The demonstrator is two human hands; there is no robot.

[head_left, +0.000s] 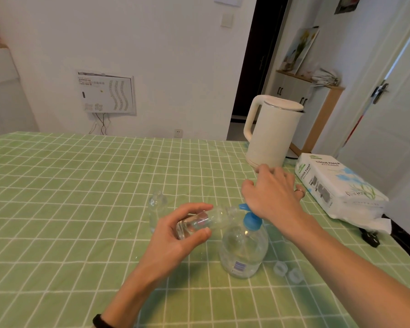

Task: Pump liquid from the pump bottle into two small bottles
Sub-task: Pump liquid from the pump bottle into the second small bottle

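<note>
A clear pump bottle (243, 252) with a blue pump head (252, 220) stands on the green checked tablecloth. My left hand (175, 235) grips a small clear bottle (199, 221) tilted on its side, its mouth up against the blue spout. My right hand (275, 192) rests flat on top of the pump head, fingers spread and straight. A second small clear bottle (158, 207) stands upright just behind my left hand. Two small clear caps (288, 272) lie on the cloth to the right of the pump bottle.
A white electric kettle (270, 131) stands at the back right of the table (69, 185). A pack of tissue paper (339, 188) lies near the right edge, with a black object (371, 237) beside it. A wall and a doorway lie beyond.
</note>
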